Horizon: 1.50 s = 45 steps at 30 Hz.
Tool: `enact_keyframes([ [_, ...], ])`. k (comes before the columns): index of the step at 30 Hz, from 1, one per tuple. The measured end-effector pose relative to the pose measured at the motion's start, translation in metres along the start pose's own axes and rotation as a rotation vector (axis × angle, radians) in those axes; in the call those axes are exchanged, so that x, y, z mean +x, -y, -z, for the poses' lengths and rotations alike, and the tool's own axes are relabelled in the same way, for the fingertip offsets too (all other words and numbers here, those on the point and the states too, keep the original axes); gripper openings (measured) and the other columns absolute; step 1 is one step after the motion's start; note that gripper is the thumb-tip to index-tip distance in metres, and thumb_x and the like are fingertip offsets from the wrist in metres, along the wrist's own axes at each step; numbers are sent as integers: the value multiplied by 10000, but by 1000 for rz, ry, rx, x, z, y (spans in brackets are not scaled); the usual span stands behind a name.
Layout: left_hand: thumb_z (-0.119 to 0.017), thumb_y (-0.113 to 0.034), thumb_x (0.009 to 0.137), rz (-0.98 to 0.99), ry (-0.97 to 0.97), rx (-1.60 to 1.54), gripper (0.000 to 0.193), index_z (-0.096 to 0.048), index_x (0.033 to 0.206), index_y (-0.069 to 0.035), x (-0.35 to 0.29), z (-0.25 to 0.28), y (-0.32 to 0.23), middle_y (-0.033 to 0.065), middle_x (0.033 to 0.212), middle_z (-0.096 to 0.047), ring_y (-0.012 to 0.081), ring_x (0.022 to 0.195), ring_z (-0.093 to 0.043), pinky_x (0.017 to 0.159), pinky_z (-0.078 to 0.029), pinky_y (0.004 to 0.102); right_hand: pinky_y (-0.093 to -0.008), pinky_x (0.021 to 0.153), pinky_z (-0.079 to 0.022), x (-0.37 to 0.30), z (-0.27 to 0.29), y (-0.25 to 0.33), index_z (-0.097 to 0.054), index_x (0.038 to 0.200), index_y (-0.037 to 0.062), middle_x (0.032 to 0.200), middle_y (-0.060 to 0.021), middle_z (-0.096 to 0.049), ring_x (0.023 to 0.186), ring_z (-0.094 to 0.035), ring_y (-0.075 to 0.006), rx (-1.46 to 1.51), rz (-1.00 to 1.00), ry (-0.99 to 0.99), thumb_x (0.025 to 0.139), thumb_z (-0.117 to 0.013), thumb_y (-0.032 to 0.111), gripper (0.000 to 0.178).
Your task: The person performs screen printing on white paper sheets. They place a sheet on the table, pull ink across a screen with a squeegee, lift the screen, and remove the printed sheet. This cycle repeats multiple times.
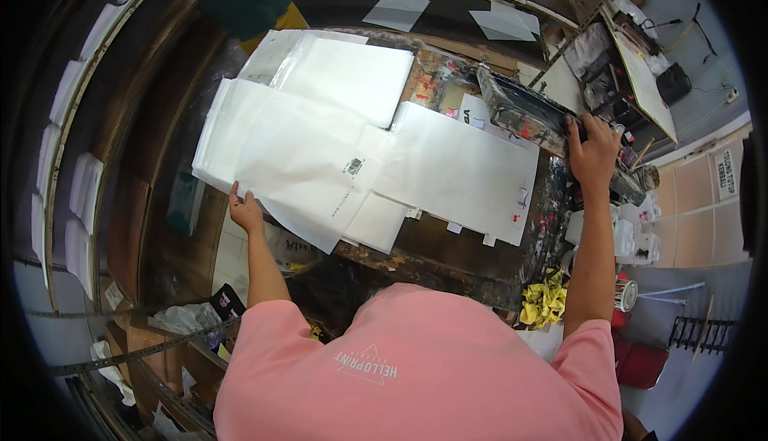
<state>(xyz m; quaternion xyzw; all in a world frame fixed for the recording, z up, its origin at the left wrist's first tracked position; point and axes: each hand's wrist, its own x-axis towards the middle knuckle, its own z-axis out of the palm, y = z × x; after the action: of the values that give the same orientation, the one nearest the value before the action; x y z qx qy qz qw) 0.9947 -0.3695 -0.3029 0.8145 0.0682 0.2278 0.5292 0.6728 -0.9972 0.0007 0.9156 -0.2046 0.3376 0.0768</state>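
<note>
My left hand [246, 211] is at the near left edge of a thin white sheet [304, 153], with finger and thumb pinching that edge. The sheet bears a small dark print and lies slanted over a stack of white sheets [214, 141]. My right hand [594, 151] is wrapped round the right end of a paint-stained printing frame [524, 113], which is tilted up at the far side of the worktable. Another plain white sheet [464, 165] lies flat between the stack and the frame, with small tabs along its near and right edges.
The worktable [448, 245] is dark and paint-stained. Crumpled yellow material [544, 299] lies at its near right corner. Racks with white sheets [78, 193] stand at the left. A person in a dark green garment [240, 7] is at the far left with a white stack.
</note>
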Motion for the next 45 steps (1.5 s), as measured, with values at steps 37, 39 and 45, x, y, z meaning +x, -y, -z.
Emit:
enact_keyframes([
  [37,-765,-207,901,-205,-145,784,574,-602,1440,-96,-31,-18,-66,247,1555,-412,394,1363,-478,1109,-426,511,-436,798,-389,5,-6,-15,-693,818,51,774,-98,-656,828,-634,-299,7,-13,-36,938,-677,506,471],
  [39,-745,-271,938,-318,-182,880,551,-601,1447,-118,-66,-36,-111,229,1613,-346,408,1431,-423,1168,-369,528,-422,804,-392,5,-2,-12,-704,873,48,814,-109,-673,838,-633,-303,9,-23,-33,941,-689,466,423],
  [45,-663,-246,994,-932,1014,187,472,-584,1457,-198,-262,-148,-170,126,1634,-392,414,1489,-368,1250,-189,616,-422,785,-358,12,-5,-17,-711,801,66,724,-72,-636,767,-615,-268,17,-24,-52,929,-683,529,481],
])
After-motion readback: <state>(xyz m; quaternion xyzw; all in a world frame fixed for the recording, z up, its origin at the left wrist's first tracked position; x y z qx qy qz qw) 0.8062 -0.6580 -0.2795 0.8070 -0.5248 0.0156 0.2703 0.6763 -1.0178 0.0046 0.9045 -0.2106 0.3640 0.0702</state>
